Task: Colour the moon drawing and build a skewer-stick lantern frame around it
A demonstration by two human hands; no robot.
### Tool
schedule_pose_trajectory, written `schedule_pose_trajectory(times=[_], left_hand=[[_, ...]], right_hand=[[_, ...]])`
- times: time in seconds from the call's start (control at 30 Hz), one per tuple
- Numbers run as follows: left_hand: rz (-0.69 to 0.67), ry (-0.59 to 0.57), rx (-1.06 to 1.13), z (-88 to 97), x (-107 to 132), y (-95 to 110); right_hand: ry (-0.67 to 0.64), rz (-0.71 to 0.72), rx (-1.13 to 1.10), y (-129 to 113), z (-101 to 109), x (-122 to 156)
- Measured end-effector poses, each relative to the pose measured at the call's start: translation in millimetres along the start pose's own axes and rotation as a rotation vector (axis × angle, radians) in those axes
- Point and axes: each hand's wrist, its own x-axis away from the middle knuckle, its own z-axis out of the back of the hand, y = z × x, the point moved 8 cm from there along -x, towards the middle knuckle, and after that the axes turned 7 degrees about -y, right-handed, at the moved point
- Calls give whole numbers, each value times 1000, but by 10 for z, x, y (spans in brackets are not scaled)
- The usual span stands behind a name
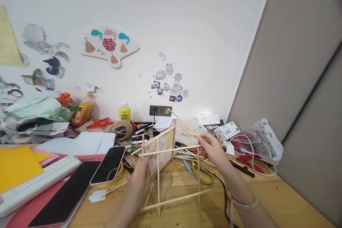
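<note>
A frame of thin wooden sticks (171, 171) stands on the wooden desk (280, 203), with a pale translucent sheet on one side. My left hand (141, 178) is closed on the frame's left side, near a vertical stick. My right hand (211, 148) pinches the top right corner, where a horizontal stick meets an upright one. A thin bracelet sits on my right wrist.
A phone (108, 165) and a dark tablet (66, 196) lie at the left, beside yellow paper (16, 165). A twine spool (120, 130), pens, loose sticks, a yellow bottle (124, 112), a charger cable (251, 149) and a plastic bag (262, 140) crowd the back. Wall stickers hang above.
</note>
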Motion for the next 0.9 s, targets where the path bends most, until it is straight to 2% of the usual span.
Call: schedule_pose_trajectory(times=[0.13,0.23,0.4,0.67,0.8,0.9], left_hand=[[36,-122,8,-82,15,41],[66,-152,-5,-70,39,72],[73,-82,-95,7,54,59],[2,-9,-151,33,46,125],[-30,17,-180,34,42,151],[-83,51,-162,26,54,148]], right_hand=[[38,66,6,-33,-36,23],[73,101,-16,-33,-35,17],[147,104,6,27,44,54],[218,159,265,-22,79,224],[159,233,276,-73,-21,221],[75,201,269,3,-105,147]])
